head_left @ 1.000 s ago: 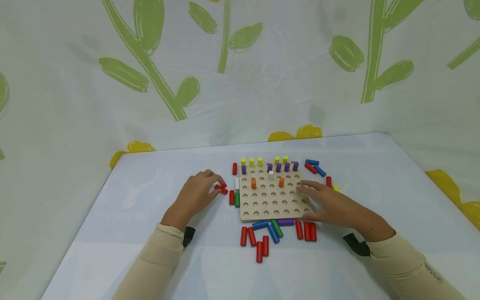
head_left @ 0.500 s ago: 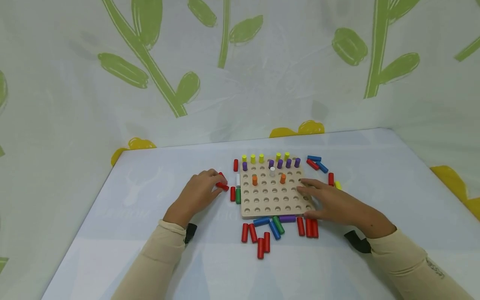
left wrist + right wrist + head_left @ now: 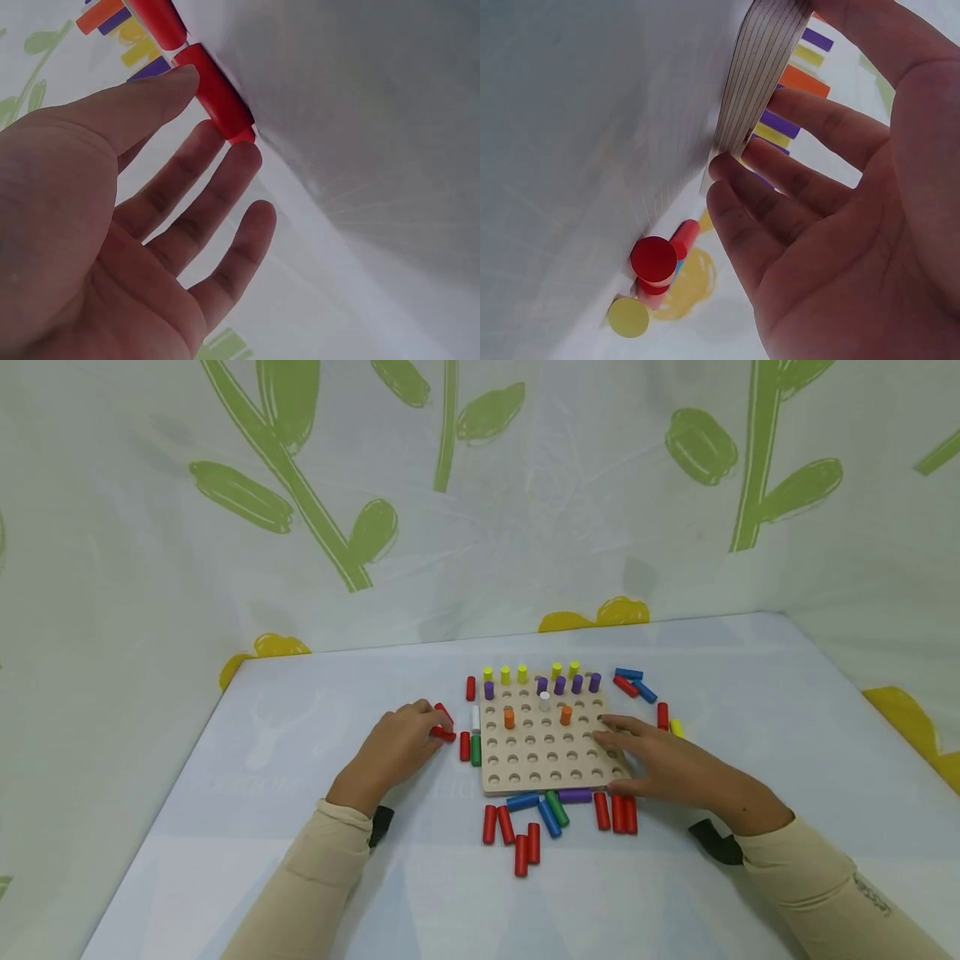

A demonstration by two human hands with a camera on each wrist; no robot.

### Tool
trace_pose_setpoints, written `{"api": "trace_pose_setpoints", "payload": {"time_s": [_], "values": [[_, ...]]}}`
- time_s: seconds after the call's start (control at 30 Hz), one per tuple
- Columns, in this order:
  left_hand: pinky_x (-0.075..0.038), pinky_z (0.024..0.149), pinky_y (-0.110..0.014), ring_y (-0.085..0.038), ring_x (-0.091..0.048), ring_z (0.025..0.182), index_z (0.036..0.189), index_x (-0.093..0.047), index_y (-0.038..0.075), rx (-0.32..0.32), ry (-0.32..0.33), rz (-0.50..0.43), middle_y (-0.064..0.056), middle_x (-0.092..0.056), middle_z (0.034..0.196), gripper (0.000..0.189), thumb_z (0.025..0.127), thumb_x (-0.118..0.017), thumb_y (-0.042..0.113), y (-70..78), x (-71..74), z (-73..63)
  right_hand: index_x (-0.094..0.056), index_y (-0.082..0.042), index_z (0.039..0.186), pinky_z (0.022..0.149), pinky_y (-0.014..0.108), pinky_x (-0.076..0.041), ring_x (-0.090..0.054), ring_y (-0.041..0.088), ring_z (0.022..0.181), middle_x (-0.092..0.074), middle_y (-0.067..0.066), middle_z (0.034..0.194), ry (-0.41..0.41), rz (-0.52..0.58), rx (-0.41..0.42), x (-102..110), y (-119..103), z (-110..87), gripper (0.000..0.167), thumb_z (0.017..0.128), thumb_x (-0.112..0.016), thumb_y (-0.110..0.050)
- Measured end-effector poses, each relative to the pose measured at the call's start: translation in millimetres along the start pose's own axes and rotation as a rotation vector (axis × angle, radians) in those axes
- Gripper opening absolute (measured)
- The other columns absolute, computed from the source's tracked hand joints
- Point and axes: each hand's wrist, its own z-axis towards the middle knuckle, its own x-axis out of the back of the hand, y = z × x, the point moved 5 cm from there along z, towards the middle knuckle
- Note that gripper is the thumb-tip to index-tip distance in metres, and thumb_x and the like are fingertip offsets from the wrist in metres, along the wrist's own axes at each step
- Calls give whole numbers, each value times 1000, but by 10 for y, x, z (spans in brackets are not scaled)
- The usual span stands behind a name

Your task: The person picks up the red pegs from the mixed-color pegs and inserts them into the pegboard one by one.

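Left hand (image 3: 397,743): thumb and index had a pinch going on my head feed, though the thumb hid most of the index in the wrist feed; the other fingers stayed slightly parted and lightly bent.
Near red peg (image 3: 442,734): that was the one in the pinch, right between thumb tip and index.
Far red peg (image 3: 443,710): here was the change! A second earlier just its end poked out by the index; now much more showed, just beyond that finger.
Red pair: the space between the two had widened, so I judged one had been singled out and a pick-up was under way; a clear lift I could not make out.
Right hand (image 3: 667,764): no news, same spot, fingers spread along the board's right edge, thumb well apart at the near corner; how hard it pressed, I could not tell.
Pegboard (image 3: 524,767): it sat between both hands' fingers, unmoved beneath the right fingertips.
Standing pegs: yellow pegs (image 3: 505,675), purple pegs (image 3: 577,684), orange pegs (image 3: 509,718) and a white peg (image 3: 544,700) stood left of the right fingertips; I spotted no red among them.
Green peg (image 3: 476,750): it lay right of the left fingertips, against the board.
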Motion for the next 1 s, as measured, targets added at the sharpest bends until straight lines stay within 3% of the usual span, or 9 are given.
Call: {"api": "trace_pose_setpoints", "payload": {"time_s": [0.37, 0.67, 0.8, 1.0], "values": [[-57, 87, -35, -18, -62, 90, 110, -74, 19, 5, -65, 8, -5, -68, 105, 23, 88, -78, 20, -5, -60, 7, -50, -16, 148, 98, 51, -53, -45, 42, 137, -37, 17, 158, -3, -9, -9, -11, 2, 2, 77, 82, -80, -45], [-57, 87, -35, -18, -63, 87, 109, -74, 18, 0, -41, 2, -4, -68, 102, 22, 88, -78, 20, 1, -25, 19, -49, -16, 148, 97, 50, -54, -45, 43, 137, -37, 16, 158, -1, -11, -19, 5, -10, 4, 78, 82, -81, -43], [-58, 86, -33, -17, -63, 88, 111, -71, 16, 0, -16, -55, -3, -68, 100, 24, 88, -78, 21, 34, -2, 30, -50, -16, 148, 97, 50, -54, -45, 43, 137, -38, 17, 157, 0, -5, -15, 10, -15, 3, 77, 82, -80, -44], [-59, 88, -31, -16, -65, 97, 116, -64, 14, 25, -22, -212, -1, -68, 106, 31, 88, -77, 20, 122, 27, 20, -50, -16, 148, 99, 50, -53, -45, 42, 137, -37, 16, 157, 2, 2, -14, -3, -15, 5, 77, 83, -80, -44]]}}
